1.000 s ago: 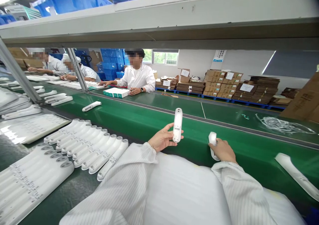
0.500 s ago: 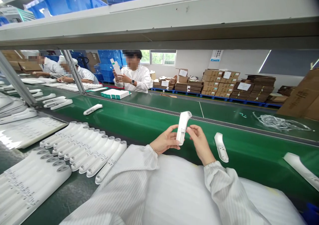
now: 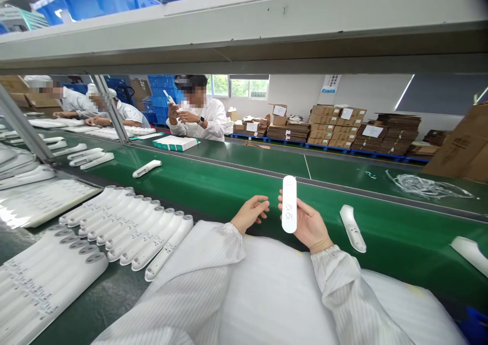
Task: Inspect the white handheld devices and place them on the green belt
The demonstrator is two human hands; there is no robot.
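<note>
Upright in my right hand is a white infrared thermometer, its long face with two round button marks turned towards me. My fingers wrap round it from behind and from the right. To the left of it, my left hand is empty, its fingers loosely bent and apart, not touching the thermometer. Both hands are over the near edge of the green conveyor belt. Another white thermometer body lies on the belt to the right of my right hand.
Rows of white thermometer bodies lie on the bench at left. More pieces ride the belt, one ahead-left and one far right. A shelf spans overhead. Across the belt, a person holds a white item near a white-green box.
My left hand has let go of the thermometer and drawn back slightly left. My right hand now holds it, turned face-on. Pieces on the belt have shifted right. The person opposite lowered the hands somewhat.
</note>
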